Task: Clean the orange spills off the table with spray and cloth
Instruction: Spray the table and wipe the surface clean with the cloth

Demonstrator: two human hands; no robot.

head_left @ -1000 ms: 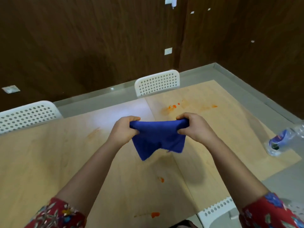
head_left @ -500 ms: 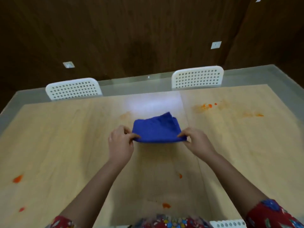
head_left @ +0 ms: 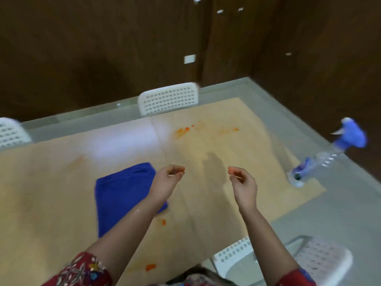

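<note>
Cloth (head_left: 121, 195) flat beside left hand (head_left: 167, 182) (right hand (head_left: 243, 182) well apart).

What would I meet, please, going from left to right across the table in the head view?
blue cloth → left hand → right hand → spray bottle

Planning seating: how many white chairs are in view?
3. The far chair stands behind the table; the left chair is cut off by the frame edge; the near chair is at lower right. More may lie outside view.
</note>
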